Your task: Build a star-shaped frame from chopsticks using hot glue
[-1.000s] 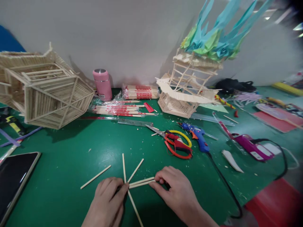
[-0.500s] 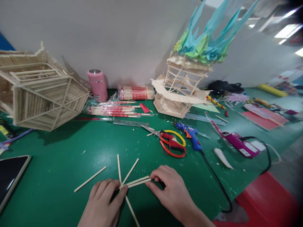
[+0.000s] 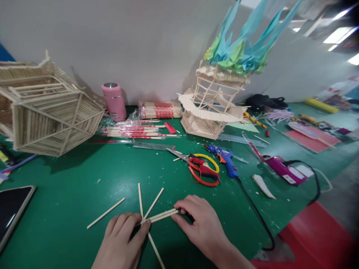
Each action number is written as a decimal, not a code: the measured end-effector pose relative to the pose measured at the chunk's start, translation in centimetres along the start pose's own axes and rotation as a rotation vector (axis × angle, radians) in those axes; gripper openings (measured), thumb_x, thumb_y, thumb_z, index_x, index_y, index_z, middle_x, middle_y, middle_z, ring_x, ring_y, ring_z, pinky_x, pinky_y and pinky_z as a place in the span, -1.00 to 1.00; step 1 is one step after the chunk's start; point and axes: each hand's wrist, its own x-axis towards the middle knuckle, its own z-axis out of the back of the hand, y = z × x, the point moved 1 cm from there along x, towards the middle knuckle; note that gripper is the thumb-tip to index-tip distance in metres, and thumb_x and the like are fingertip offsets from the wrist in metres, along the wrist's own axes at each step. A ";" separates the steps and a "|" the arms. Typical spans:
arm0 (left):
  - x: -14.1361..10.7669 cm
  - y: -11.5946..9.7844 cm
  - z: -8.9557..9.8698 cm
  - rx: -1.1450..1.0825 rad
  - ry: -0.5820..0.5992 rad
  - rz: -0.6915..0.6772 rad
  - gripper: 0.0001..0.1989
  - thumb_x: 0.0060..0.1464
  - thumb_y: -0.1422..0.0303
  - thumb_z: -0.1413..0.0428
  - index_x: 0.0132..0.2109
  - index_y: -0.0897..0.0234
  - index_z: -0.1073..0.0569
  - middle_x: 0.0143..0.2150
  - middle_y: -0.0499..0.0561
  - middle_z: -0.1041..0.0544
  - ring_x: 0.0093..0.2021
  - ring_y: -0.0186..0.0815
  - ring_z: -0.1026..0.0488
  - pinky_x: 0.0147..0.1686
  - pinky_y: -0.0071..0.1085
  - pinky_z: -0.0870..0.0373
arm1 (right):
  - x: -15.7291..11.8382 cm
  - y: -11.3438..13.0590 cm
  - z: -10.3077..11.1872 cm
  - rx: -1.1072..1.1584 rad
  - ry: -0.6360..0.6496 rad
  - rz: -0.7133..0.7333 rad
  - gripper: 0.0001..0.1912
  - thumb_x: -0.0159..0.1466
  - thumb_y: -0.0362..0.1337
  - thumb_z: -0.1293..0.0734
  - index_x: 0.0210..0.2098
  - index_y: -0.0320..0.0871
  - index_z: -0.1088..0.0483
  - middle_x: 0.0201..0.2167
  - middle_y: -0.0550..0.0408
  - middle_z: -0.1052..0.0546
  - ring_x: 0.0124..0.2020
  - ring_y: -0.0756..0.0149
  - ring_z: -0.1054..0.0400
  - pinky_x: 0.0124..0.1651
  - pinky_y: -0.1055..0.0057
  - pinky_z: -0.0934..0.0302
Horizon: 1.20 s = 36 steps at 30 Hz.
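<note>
Several thin wooden sticks meet in a star shape on the green table. My left hand [image 3: 125,237] is closed over their crossing point, thumb and fingers pinching there. To the right, two sticks [image 3: 162,215] lie side by side, and my right hand [image 3: 196,224] pinches their far ends between thumb and fingers. One stick [image 3: 153,207] points up and to the right, another [image 3: 140,198] nearly straight away from me, and a third [image 3: 156,249] toward the near edge. A loose stick [image 3: 106,213] lies left of my left hand, touching neither hand.
Beyond the hands lie scissors [image 3: 179,154], red-and-yellow handled tools [image 3: 206,172] and a blue glue gun [image 3: 228,164]. A pink bottle [image 3: 114,102], stick bundles [image 3: 161,110] and stick models [image 3: 57,123] stand farther back. A tablet [image 3: 14,209] is at left, a power strip [image 3: 286,170] at right.
The far ends of the two side-by-side sticks are closer together, and my right hand has shifted slightly. The whole view has moved a little; my left hand keeps its grip.
</note>
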 end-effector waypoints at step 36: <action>0.1 1.1 0.7 -0.243 -0.058 0.053 -0.65 0.06 0.57 0.15 -0.03 0.22 -0.30 -0.23 0.08 -0.42 -0.24 -0.28 -0.35 -0.28 -0.35 -0.35 | 0.1 0.6 0.4 -0.004 -0.009 0.005 -0.98 0.11 -0.33 -0.30 -0.41 -0.10 -0.37 -0.53 0.16 -0.40 -0.44 0.33 -0.27 -0.37 0.43 -0.08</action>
